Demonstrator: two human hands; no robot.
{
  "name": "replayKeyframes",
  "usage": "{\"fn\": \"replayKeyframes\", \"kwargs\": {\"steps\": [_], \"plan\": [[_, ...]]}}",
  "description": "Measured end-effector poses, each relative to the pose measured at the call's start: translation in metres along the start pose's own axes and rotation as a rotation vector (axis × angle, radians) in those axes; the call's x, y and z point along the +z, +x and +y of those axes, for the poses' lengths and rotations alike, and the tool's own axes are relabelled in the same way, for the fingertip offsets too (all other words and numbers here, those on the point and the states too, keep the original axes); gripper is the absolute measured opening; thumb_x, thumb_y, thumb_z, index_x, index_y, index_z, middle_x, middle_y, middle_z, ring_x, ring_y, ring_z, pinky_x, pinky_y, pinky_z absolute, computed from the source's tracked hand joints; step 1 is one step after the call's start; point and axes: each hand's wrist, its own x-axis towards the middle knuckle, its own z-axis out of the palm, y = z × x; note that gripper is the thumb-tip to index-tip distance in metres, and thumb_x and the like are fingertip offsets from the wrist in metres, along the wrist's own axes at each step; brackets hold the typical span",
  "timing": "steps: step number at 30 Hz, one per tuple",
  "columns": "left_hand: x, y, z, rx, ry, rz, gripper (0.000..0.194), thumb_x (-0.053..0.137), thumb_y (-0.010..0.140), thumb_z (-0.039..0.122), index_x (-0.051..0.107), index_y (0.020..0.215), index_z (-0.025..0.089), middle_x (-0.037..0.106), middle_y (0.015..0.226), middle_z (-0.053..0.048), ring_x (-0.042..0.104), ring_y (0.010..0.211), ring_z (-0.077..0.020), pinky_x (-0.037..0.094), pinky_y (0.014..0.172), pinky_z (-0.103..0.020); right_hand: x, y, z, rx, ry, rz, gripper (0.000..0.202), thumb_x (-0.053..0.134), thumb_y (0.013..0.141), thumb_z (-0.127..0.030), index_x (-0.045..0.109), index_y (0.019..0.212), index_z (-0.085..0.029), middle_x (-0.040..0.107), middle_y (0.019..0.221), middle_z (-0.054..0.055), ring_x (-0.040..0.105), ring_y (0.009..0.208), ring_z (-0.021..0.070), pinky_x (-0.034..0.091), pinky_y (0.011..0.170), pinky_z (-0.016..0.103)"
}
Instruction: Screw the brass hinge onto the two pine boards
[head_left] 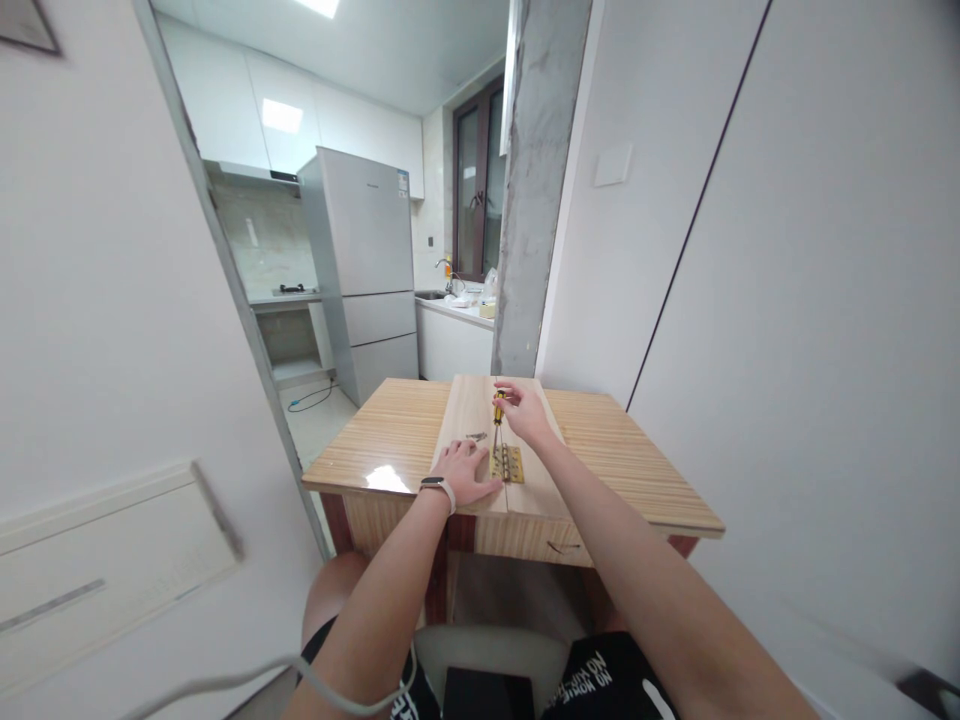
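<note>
My right hand [520,408] is closed around the yellow-and-black handle of a screwdriver [499,408]. The screwdriver stands nearly upright, its shaft pointing down at the upper left part of a brass-coloured hinge [508,464]. That hinge lies opened flat across the seam between two pale wooden boards [472,400]. My left hand [463,472] rests flat on the left board, fingers stretched out, close to the hinge's left edge. A small pile of screws [476,437] lies on the left board, just beyond my left fingers. Whether the tip sits in a screw head is too small to tell.
The boards lie on a wood-grain table [375,430] with a drawer [536,540] at its front. Beyond stand a grey fridge [371,230] and a counter with a sink [431,295]. A pale cable [300,665] crosses near my left forearm. White walls flank both sides.
</note>
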Motion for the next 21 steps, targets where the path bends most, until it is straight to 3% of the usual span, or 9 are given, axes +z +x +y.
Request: {"fn": "replayKeyframes", "kwargs": {"steps": [7, 12, 21], "plan": [[-0.0004, -0.0007, -0.0015, 0.005, -0.013, 0.005, 0.075, 0.046, 0.082, 0.082, 0.052, 0.14, 0.035, 0.051, 0.14, -0.008, 0.043, 0.129, -0.0352, 0.037, 0.107, -0.052, -0.0027, -0.0011, -0.0015, -0.032, 0.151, -0.104, 0.027, 0.062, 0.087, -0.027, 0.076, 0.11, -0.023, 0.076, 0.113, 0.008, 0.07, 0.106, 0.0218, 0.052, 0.1, 0.041], [0.0017, -0.0007, -0.0029, 0.002, -0.004, 0.004, 0.075, 0.045, 0.083, 0.082, 0.052, 0.14, 0.035, 0.051, 0.139, -0.009, 0.043, 0.128, -0.035, 0.037, 0.107, -0.052, -0.0016, -0.0019, -0.0013, -0.005, 0.33, -0.201, 0.028, 0.063, 0.086, -0.036, 0.072, 0.108, -0.02, 0.077, 0.105, 0.009, 0.071, 0.1, 0.0218, 0.055, 0.092, 0.04], [0.0026, 0.0003, -0.0027, 0.004, 0.005, 0.005, 0.076, 0.046, 0.082, 0.083, 0.052, 0.14, 0.035, 0.05, 0.139, -0.008, 0.043, 0.128, -0.0347, 0.038, 0.106, -0.051, 0.0018, -0.0006, -0.0003, 0.027, 0.292, -0.118, 0.026, 0.065, 0.082, -0.031, 0.073, 0.104, -0.019, 0.078, 0.096, 0.009, 0.073, 0.093, 0.0218, 0.058, 0.087, 0.039]]}}
